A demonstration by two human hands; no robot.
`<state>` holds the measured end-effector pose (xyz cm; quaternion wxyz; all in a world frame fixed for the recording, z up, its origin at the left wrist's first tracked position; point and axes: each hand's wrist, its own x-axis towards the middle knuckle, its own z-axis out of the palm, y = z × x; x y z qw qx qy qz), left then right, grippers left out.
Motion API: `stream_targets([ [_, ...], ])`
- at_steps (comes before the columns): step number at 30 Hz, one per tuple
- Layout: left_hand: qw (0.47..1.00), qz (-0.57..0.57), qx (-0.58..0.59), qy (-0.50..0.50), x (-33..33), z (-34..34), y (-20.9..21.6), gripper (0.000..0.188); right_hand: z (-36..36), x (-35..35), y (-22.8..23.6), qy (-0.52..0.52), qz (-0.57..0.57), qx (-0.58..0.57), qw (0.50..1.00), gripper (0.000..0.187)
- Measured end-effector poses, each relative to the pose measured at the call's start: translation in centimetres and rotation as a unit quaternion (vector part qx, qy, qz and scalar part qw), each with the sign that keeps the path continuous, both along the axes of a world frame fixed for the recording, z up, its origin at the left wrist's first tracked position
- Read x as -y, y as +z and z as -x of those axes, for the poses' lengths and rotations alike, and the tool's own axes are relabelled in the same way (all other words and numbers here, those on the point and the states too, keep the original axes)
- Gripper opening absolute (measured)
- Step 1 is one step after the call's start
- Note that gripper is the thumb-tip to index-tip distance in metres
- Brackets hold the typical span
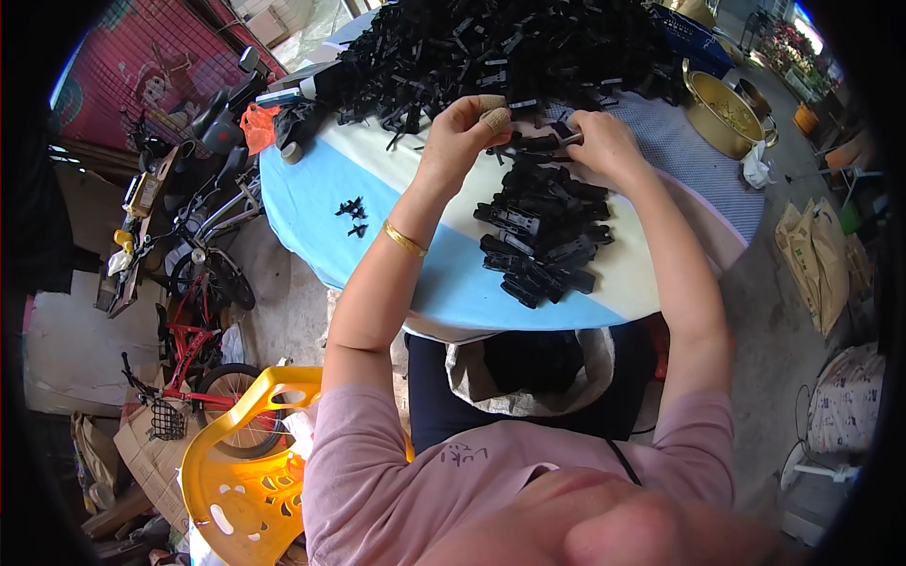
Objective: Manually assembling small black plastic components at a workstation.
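My left hand, with beige coverings on the thumb and a finger, is closed in a pinch at one end of a black plastic part. At its other end my right hand has its fingers closed on it. The part's exact kind is too small and dark to tell. Just below the hands lies a smaller heap of similar black parts, some showing grey metal-like strips. Beyond them a large pile of black parts covers the back of the table. Several tiny black pieces lie apart on the left.
A striped cloth covers the round table. An open bag with dark contents rests at my lap. A brass-coloured pot stands at the right, an orange plastic bag at the left. Beside me are a yellow chair and bicycles.
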<state>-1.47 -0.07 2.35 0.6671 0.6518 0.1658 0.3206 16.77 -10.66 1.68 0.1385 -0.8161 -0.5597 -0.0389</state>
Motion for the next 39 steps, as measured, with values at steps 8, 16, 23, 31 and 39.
stream_targets([
  [8,0.992,0.084,0.052,-0.082,-0.5,0.5,0.0,0.046,1.1,0.6,1.6,0.141,-0.288,-0.066,0.945,0.025],
  [16,0.940,0.151,0.028,-0.304,-0.3,1.7,1.6,0.052,3.8,1.8,2.7,0.335,-0.349,0.052,0.874,0.039],
  [23,0.942,0.162,0.107,-0.273,0.1,1.5,1.1,0.039,3.5,1.7,2.6,0.226,-0.335,-0.063,0.912,0.031],
  [31,0.995,-0.039,0.091,-0.030,2.5,0.7,1.8,0.034,5.6,2.0,2.4,0.262,-0.269,-0.452,0.809,0.017],
  [39,0.992,-0.106,0.060,-0.015,2.8,1.0,2.0,0.031,5.1,2.5,2.9,0.258,-0.238,-0.433,0.830,0.015],
])
